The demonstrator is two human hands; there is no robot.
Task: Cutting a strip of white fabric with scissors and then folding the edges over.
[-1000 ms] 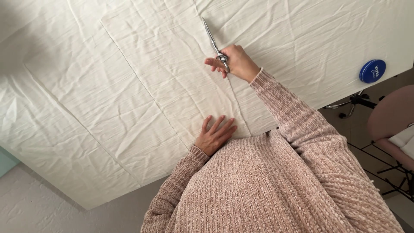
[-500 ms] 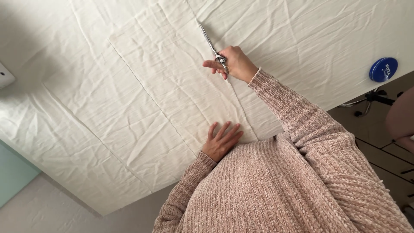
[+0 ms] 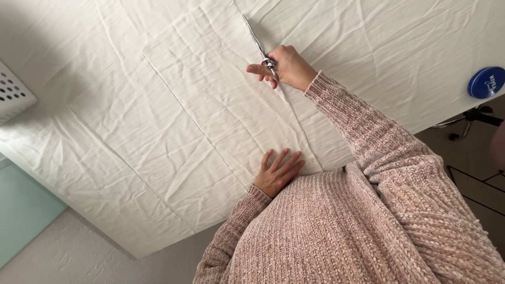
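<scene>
A large cream-white cloth [image 3: 173,121], creased and wrinkled, is spread over a table. My right hand [image 3: 286,67] grips a pair of metal scissors [image 3: 258,43] whose blades point away from me along a cut line in the cloth. My left hand [image 3: 277,172] lies flat on the cloth near my body, fingers spread, holding nothing. Both arms wear a pink knitted sweater.
A round blue tin [image 3: 485,82] sits on the cloth at the right edge. A white perforated object [image 3: 13,90] shows at the left edge. Beyond the table's right edge stands a dark metal stand [image 3: 471,118] over a dark floor.
The view has shifted; the blue tin and my hands appear further right. The white perforated object has come into view at the left. My right hand and scissors sit slightly further along the cloth.
</scene>
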